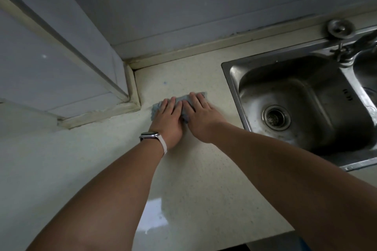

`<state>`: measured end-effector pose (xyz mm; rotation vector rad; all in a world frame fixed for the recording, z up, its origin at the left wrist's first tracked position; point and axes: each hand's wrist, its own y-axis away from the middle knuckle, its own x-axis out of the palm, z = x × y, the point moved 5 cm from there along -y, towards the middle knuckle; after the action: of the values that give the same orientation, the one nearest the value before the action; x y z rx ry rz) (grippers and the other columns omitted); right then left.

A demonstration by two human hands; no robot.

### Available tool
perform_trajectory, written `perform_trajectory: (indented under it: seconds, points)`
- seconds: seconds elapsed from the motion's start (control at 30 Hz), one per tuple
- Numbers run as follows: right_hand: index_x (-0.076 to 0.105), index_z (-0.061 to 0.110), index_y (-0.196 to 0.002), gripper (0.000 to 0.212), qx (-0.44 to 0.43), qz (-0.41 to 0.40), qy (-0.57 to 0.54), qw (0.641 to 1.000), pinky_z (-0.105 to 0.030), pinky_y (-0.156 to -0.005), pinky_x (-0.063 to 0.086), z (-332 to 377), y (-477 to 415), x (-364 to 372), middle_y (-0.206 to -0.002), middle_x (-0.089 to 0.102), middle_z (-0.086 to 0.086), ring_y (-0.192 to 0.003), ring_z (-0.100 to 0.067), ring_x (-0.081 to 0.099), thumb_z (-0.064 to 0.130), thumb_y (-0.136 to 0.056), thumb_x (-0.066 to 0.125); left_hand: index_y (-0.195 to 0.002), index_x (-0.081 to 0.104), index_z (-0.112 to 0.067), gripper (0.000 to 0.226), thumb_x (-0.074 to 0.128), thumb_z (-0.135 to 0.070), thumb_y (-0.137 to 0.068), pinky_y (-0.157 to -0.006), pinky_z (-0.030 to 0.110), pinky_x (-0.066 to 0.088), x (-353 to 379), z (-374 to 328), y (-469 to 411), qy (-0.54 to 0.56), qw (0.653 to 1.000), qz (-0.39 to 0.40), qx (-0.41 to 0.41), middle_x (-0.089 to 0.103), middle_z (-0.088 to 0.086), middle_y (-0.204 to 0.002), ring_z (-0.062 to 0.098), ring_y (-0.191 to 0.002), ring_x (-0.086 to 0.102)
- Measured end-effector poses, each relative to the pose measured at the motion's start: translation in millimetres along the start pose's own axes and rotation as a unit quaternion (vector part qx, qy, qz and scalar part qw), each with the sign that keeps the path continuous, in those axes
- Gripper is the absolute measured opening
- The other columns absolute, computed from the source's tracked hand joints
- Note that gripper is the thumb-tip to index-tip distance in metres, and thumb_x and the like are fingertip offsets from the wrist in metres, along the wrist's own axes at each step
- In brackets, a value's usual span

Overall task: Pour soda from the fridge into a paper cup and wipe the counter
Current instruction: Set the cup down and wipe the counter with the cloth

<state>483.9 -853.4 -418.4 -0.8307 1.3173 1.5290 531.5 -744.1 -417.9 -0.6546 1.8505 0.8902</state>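
Observation:
A blue-grey cloth [184, 98] lies flat on the pale speckled counter [193, 169], near the back corner. My left hand [167, 122], with a watch on its wrist, presses on the cloth's left part with straight fingers. Beside it, my right hand [201, 116] presses on the right part, fingers straight too. The two hands touch side by side and cover most of the cloth. No cup or soda is in view.
A steel sink [302, 105] is set into the counter to the right, with a tap [355, 46] behind it. A boxed white column [61, 79] juts out at the left. The wall [204, 5] runs behind. The counter's front edge [224, 242] is near me.

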Motion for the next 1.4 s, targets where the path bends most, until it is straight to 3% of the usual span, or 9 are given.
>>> perform_trajectory:
  seconds: [0.33, 0.67, 0.83, 0.93, 1.0, 1.07, 1.2, 1.27, 1.4]
  points:
    - [0.003, 0.019, -0.156, 0.065, -0.006, -0.005, -0.031, 0.999, -0.043, -0.123, 0.005, 2, -7, -8, -0.164, -0.004, -0.014, -0.15, -0.033, -0.007, 0.031, -0.102, 0.037, -0.156, 0.02, -0.018, 0.054, 0.033, -0.025, -0.104, -0.122, 0.035, 0.002, -8, 3, -3, 0.029, 0.999, -0.007, -0.021, 0.01, 0.005, -0.166, 0.025, -0.152, 0.003]
    - [0.007, 0.017, -0.156, 0.061, -0.018, 0.003, -0.032, 0.999, -0.041, -0.12, -0.003, 40, 88, 26, -0.164, -0.001, -0.013, -0.15, -0.033, -0.006, 0.034, -0.103, 0.03, -0.152, 0.031, -0.011, 0.057, 0.027, -0.029, -0.098, -0.122, 0.04, 0.002, 29, -12, 97, 0.037, 0.999, 0.01, -0.011, 0.021, 0.012, -0.163, 0.033, -0.151, 0.011]
    - [0.01, 0.015, -0.156, 0.063, -0.037, 0.042, -0.01, 0.998, -0.044, -0.12, 0.008, 61, 146, 37, -0.164, 0.003, -0.014, -0.15, -0.035, 0.0, 0.036, -0.102, 0.034, -0.135, 0.057, -0.005, 0.059, 0.035, -0.032, -0.088, -0.109, 0.056, 0.033, 54, -20, 159, 0.029, 0.999, 0.027, -0.009, 0.051, 0.017, -0.145, 0.042, -0.135, 0.045]
    - [0.016, 0.013, -0.155, 0.062, -0.045, 0.078, 0.006, 0.996, -0.047, -0.118, 0.018, 65, 177, 46, -0.163, 0.009, -0.016, -0.149, -0.038, 0.009, 0.035, -0.101, 0.039, -0.129, 0.063, -0.009, 0.054, 0.042, -0.033, -0.085, -0.102, 0.053, 0.038, 66, -31, 192, 0.005, 1.0, 0.019, -0.006, 0.059, 0.013, -0.137, 0.037, -0.128, 0.054]
    - [0.034, 0.012, -0.149, 0.06, -0.047, 0.092, 0.008, 0.995, -0.05, -0.11, 0.034, 65, 193, 52, -0.157, 0.028, -0.018, -0.142, -0.041, 0.029, 0.036, -0.095, 0.047, -0.127, 0.065, -0.011, 0.054, 0.043, -0.035, -0.084, -0.1, 0.051, 0.043, 71, -41, 209, 0.0, 1.0, 0.016, -0.005, 0.062, 0.011, -0.135, 0.034, -0.125, 0.057]
    - [0.059, 0.015, -0.128, 0.052, -0.056, 0.086, 0.026, 0.994, -0.046, -0.087, 0.052, 63, 203, 61, -0.134, 0.056, -0.016, -0.119, -0.038, 0.057, 0.039, -0.082, 0.055, -0.126, 0.066, -0.012, 0.053, 0.044, -0.036, -0.083, -0.103, 0.046, 0.046, 78, -48, 222, 0.001, 1.0, 0.017, -0.01, 0.062, 0.01, -0.134, 0.033, -0.123, 0.059]
    - [0.066, 0.021, -0.101, 0.039, -0.081, 0.032, 0.048, 0.995, -0.04, -0.065, 0.054, 59, 211, 64, -0.104, 0.066, -0.008, -0.088, -0.03, 0.063, 0.045, -0.073, 0.054, -0.128, 0.064, -0.016, 0.054, 0.048, -0.038, -0.082, -0.101, 0.043, 0.049, 87, -53, 234, 0.01, 0.999, 0.025, -0.026, 0.061, 0.006, -0.136, 0.029, -0.125, 0.058]
    - [0.062, 0.021, -0.101, 0.039, -0.094, 0.023, 0.045, 0.994, -0.039, -0.067, 0.052, 57, 211, 57, -0.101, 0.065, -0.007, -0.087, -0.028, 0.059, 0.048, -0.075, 0.048, -0.131, 0.062, -0.019, 0.058, 0.049, -0.044, -0.08, -0.095, 0.044, 0.054, 80, -53, 236, 0.011, 0.999, 0.016, -0.034, 0.061, 0.002, -0.136, 0.024, -0.125, 0.058]
    - [0.048, 0.016, -0.124, 0.044, -0.068, 0.023, -0.011, 0.997, -0.042, -0.092, 0.04, 45, 198, 39, -0.123, 0.052, -0.007, -0.112, -0.028, 0.047, 0.044, -0.093, 0.036, -0.134, 0.056, -0.025, 0.061, 0.044, -0.053, -0.082, -0.096, 0.04, 0.044, 51, -42, 229, 0.006, 0.998, -0.04, -0.057, 0.061, -0.005, -0.134, 0.019, -0.121, 0.056]
